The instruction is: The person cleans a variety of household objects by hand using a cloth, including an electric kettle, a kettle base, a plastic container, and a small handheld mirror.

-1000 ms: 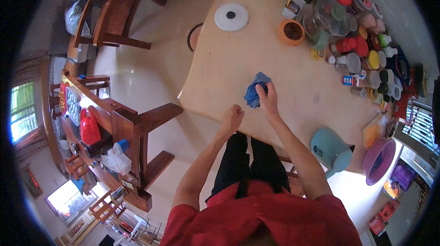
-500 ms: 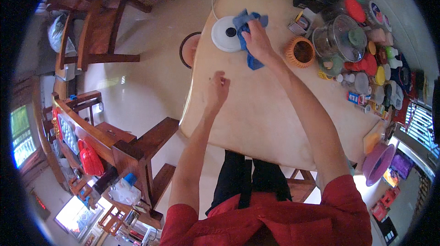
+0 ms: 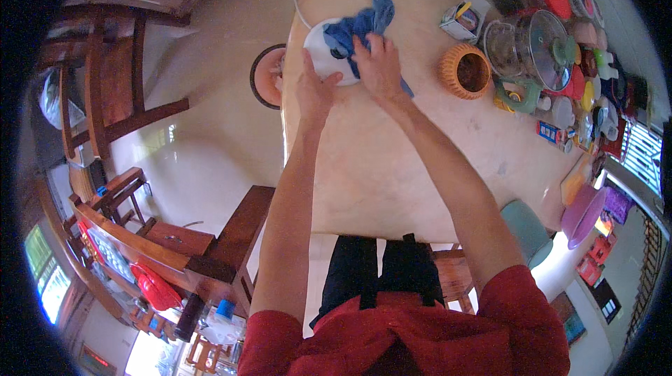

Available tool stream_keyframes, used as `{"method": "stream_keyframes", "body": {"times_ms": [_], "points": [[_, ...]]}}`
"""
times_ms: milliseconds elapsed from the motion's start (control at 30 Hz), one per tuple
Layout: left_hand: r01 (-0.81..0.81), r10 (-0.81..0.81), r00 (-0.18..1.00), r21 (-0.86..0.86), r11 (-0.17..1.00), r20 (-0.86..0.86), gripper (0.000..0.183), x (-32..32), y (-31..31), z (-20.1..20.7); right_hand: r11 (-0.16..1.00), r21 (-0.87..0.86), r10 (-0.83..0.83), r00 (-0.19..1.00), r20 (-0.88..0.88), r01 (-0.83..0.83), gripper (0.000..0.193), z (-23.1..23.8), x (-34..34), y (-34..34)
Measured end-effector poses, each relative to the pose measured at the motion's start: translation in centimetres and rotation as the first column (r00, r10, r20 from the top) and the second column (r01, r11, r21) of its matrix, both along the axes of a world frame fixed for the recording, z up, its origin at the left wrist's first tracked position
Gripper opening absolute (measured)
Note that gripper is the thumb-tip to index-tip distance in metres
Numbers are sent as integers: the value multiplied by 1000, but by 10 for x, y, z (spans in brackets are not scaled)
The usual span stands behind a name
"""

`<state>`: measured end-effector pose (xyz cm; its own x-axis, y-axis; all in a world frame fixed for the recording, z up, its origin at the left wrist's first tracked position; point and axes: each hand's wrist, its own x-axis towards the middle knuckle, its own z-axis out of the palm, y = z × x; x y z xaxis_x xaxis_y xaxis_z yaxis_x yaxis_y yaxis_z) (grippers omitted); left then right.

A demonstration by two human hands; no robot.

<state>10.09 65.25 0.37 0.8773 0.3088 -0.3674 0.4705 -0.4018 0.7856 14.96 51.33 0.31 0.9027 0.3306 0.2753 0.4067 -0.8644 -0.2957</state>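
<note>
Blue cloth (image 3: 358,26): over white disc (image 3: 326,61), best pressed flat
Left hand (image 3: 317,90): spread at disc's near rim, should brace it
Right hand (image 3: 381,71): pinching cloth, disc's right side

red short-sleeved top (image 3: 455,327), black trousers (image 3: 350,271)

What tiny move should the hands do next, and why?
Maybe slide the blue cloth toward the left hand, over the bare part of the white disc. The right hand is on the cloth, which covers only part of the disc, and the left hand is at its near-left edge, perhaps able to steady it.
</note>
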Motion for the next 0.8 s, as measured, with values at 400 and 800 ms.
{"method": "stream_keyframes", "body": {"times_ms": [400,800], "points": [[320,-405,910,466,825,93,69,20,-3,39,883,350,-279,949,-146,313,25,39,15,-62],[181,-264,913,270,946,312,38,49,46,23,992,1,-128,985,-116,129,42,-20,31,-73]]}}
